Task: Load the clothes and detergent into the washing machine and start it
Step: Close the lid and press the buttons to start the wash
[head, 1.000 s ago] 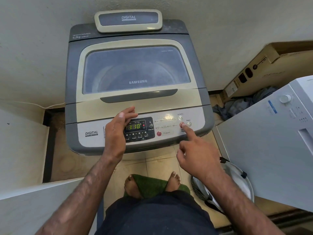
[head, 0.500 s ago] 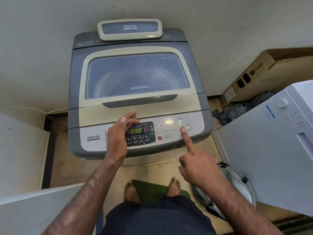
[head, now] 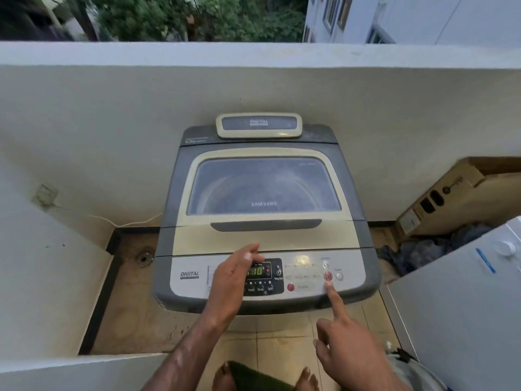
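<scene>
The Samsung top-load washing machine stood against the balcony wall, lid closed, display lit and reading 1:10. The right hand, forefinger out and other fingers curled, holding nothing, had drawn back slightly, its tip now just below the red start/pause button it had touched half a second before. The left hand remained flat and loose on the panel left of the display. Loading appeared done; whether the cycle had started could not be told. A cardboard box lay right of the machine.
</scene>
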The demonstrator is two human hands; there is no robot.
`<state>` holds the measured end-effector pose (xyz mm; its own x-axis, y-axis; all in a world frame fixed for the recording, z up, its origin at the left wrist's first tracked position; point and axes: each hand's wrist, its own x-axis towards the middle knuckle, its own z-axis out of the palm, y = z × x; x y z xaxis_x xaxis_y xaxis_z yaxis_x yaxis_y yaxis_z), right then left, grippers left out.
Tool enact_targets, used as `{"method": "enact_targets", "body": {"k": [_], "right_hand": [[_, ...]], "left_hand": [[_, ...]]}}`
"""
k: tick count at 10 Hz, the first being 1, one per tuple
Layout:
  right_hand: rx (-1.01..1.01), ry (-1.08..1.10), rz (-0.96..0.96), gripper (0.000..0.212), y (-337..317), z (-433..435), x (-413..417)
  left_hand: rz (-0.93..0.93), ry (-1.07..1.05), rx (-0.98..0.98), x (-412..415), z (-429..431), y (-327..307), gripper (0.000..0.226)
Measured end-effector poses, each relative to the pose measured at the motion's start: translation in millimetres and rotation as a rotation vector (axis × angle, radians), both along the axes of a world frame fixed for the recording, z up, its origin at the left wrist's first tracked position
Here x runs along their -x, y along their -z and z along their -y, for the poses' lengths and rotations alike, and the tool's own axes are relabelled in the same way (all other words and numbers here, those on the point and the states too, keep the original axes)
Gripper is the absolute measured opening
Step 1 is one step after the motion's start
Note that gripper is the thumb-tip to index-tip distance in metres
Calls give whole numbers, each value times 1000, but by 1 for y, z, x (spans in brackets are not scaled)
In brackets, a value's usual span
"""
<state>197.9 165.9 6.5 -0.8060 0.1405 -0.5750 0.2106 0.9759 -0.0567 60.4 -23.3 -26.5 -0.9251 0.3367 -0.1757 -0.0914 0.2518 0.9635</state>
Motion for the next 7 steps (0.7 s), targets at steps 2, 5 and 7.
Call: {"method": "enact_targets", "body": {"k": [2,5,7], "right_hand": [[71,44,-32,13,2,-4,9],[199,-19,-80,11,13,-10,20],[244,-71,-246,43,33,-17,24]], "left_hand": [[-73,84,139,-14,14,6,28],[-190,249,313,-28,11,12,24],[-332,441,540,-22,11,9,34]]}}
